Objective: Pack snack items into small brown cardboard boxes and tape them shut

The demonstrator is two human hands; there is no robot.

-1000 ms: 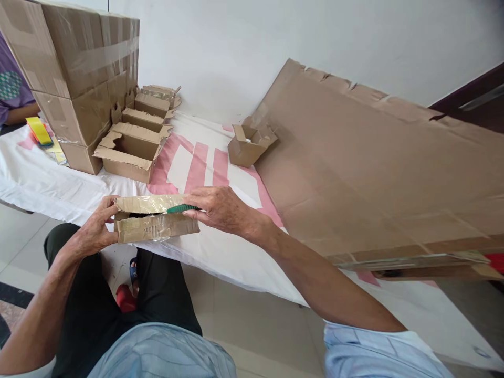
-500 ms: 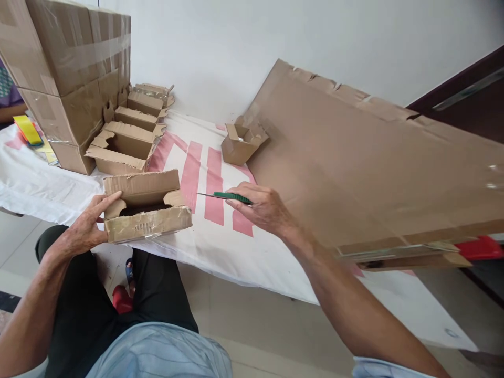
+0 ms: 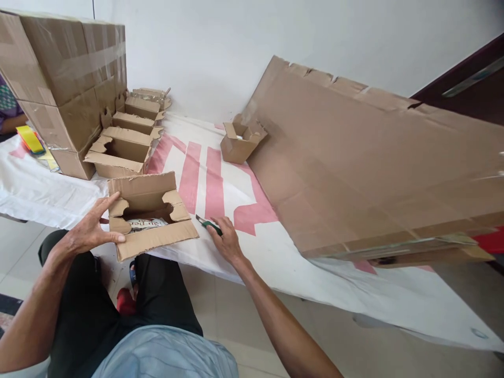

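A small cardboard box point(image 3: 153, 239) stands at the table's front edge with its flaps folded outward. Inside it shows a white item with dark printed lettering point(image 3: 147, 224), mostly hidden by the walls. My left hand point(image 3: 90, 228) grips the box's left end, thumb on the front flap and fingers along the side. Just right of the box, my right hand point(image 3: 227, 239) is closed around a green-handled utility knife point(image 3: 211, 226). The blade points left toward the box, low over the tablecloth and apart from the cardboard.
Taped cartons point(image 3: 79, 94) are stacked at the left, beside a row of opened boxes point(image 3: 128, 149). Another small box point(image 3: 238, 144) stands near the wall. A large cardboard sheet point(image 3: 354, 157) leans at the right. A tape roll point(image 3: 30, 139) and a person's sleeve point(image 3: 8, 102) are far left.
The box's front flap has swung outward, exposing the printed item inside. My right hand has come down and left with the knife, nearer the table edge. My left hand keeps hold of the box.
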